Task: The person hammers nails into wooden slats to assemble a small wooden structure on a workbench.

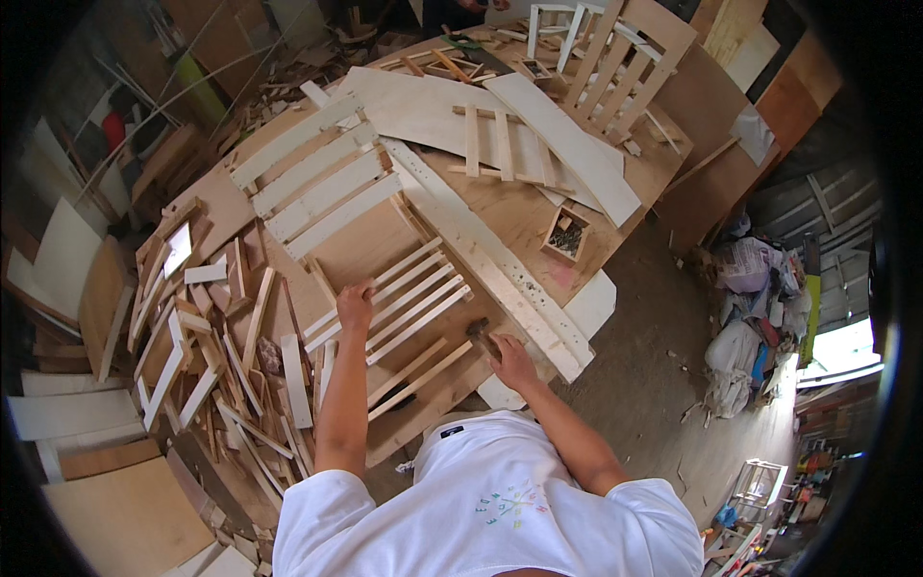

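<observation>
On the desk (500, 216), the left hand (355, 306) lies flat, fingers spread, on the white slatted frame (385, 288) near centre, while the right hand (511, 361), at about 5 o'clock from it, grips a hammer (480, 336) beside a long plank (490, 264).

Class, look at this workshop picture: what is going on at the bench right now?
A person in a white shirt leans over a cluttered workbench. The left hand presses on a slatted wooden frame lying flat on the bench. The right hand grips a hammer beside the frame's lower slats. Loose wood offcuts are heaped to the left, and a small box of nails sits further back.
</observation>
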